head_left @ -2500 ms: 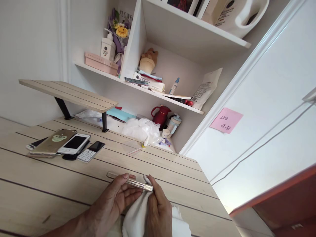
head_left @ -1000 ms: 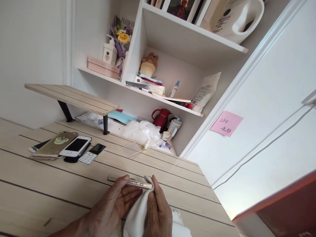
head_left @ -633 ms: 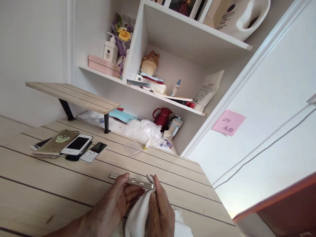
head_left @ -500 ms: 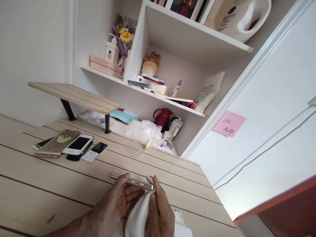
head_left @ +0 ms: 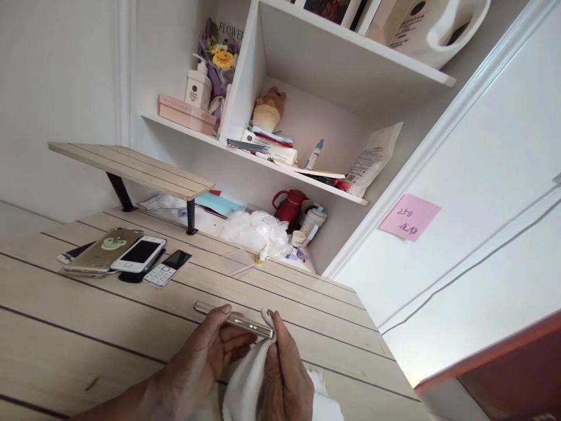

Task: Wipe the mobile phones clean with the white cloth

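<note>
white cloth (head_left: 245, 394): bunched in the right hand (head_left: 287, 380), fingers clamped on it against the phone's end.
slim metal phone (head_left: 248, 323): on edge above the table (head_left: 87, 333), cradled by the curled fingers of the left hand (head_left: 201, 354).

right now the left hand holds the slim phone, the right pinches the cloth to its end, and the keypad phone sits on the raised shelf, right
No: the keypad phone lies on the desk, not the raised shelf, as the head view shows. The rest is right.

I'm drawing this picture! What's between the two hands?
In the head view, a white cloth bunches between the left hand and right hand, and a slim silver phone spans the gap above it.
</note>
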{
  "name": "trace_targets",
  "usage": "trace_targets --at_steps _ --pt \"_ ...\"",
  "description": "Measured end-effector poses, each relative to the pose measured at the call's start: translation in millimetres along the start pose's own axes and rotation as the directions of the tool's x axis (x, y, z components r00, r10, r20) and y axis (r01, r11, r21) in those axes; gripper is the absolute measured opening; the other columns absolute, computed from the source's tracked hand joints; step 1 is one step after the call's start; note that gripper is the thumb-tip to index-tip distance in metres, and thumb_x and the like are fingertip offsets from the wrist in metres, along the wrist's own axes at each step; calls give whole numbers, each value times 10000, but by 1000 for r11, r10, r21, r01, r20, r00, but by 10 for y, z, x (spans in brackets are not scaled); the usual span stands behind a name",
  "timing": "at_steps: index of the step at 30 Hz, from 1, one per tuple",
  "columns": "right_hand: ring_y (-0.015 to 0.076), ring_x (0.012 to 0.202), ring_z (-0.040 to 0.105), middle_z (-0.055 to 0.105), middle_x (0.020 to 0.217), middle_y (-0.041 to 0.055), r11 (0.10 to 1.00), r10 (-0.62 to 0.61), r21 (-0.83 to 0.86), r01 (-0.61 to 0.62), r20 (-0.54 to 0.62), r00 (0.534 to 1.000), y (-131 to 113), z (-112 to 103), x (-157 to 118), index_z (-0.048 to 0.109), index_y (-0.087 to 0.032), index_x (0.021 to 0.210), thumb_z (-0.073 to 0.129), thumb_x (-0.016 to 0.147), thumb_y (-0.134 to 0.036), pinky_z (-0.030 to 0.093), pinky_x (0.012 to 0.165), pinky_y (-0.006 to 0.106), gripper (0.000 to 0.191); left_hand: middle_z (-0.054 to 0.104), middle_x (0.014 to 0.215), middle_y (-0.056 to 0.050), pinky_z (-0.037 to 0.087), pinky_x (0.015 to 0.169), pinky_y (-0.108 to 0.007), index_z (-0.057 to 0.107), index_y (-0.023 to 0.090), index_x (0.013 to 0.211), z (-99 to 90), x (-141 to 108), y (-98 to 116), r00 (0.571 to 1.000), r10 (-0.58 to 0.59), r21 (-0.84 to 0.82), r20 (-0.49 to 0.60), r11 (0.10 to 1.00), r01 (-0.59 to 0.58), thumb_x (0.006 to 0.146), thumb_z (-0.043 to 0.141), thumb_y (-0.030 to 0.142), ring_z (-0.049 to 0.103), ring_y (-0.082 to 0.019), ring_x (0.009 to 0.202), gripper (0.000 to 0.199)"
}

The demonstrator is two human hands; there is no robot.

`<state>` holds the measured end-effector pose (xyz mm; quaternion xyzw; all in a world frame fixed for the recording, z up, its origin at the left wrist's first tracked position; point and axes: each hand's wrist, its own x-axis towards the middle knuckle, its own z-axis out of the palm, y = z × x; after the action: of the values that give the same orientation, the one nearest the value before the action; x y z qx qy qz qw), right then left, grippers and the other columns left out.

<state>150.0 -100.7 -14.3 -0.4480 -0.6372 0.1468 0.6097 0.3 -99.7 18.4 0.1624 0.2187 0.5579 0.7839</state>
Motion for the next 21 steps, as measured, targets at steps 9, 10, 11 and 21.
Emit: trace_targets --at_steps 9,10,11,21 --pt "229 1241 676 706 1344 75 999 14 31 -16 42 999 82 7 22 645 -234 1391 477 1065 -387 563 1040 340 397 810 1034 -156 472 1031 -399 800 130 949 46 -5 57 999 -54 -11 6 998 54 1018 485 458 730 -291 1032 460" --pt "228 1242 675 706 1343 76 1000 10 29 -11 38 999 63 5 14 648 -230 1385 478 1064 -386 560 1043 336 395 813 1013 -152 479 1017 -394 797 134 923 39 -1 55 999 -43 -1 -5 999 43 1019 489 453 732 -286 1019 454" --pt "229 1241 675 707 1341 77 1000 7 27 -8 29 1000 38 0 6 654 -224 1376 478 1063 -388 558 1044 334 394 815 982 -149 486 1001 -389 792 137 899 27 6 47 1000 -29 8 -12 1000 29 1019 493 444 735 -281 996 445" --pt "245 1199 698 731 1294 102 985 129 111 -132 33 991 90 20 17 697 -208 1313 506 1039 -444 568 1023 356 409 810 1048 -172 470 1040 -398 789 139 920 13 11 48 999 -55 -21 2 998 55 1009 512 464 743 -283 1020 436"
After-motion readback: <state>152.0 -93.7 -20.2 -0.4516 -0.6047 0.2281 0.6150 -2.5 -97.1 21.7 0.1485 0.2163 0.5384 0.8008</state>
